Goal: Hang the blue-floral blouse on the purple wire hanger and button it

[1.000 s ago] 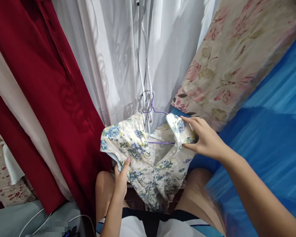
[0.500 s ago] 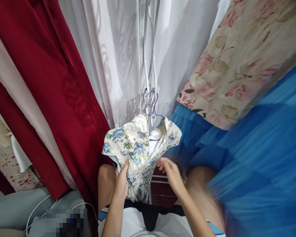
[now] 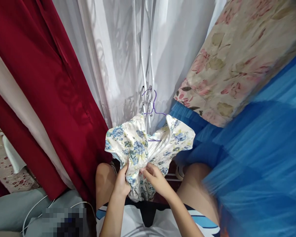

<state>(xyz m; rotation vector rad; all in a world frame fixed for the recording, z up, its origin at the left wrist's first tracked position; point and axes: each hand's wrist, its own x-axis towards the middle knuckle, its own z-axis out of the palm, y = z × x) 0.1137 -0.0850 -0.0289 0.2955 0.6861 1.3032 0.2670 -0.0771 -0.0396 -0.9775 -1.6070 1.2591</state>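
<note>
A white dress with blue flowers [image 3: 138, 146] and short cap sleeves hangs in front of me on a purple wire hanger [image 3: 154, 105]. The hanger's hook is at the white metal hooks [image 3: 145, 72] above. My left hand [image 3: 123, 181] grips the dress at its left side, thumb on the front and fingers behind the cloth. At the bottom of the V-shaped neckline, my right hand [image 3: 155, 177] pinches the front cloth with thumb and fingers. Below the hands the lower part of the dress bunches between my knees.
White curtains [image 3: 123, 49] hang behind the hooks. Long red cloth [image 3: 71, 98] falls on the left. On the right are a pink-flowered cloth [image 3: 217, 75] and blue tulle [image 3: 256, 148]. A grey cushion-like surface with a white cable [image 3: 33, 210] lies at lower left.
My right hand has moved left and inward from the dress's right edge and now pinches its front. The right sleeve has spread out to the right. My left hand keeps its hold.
</note>
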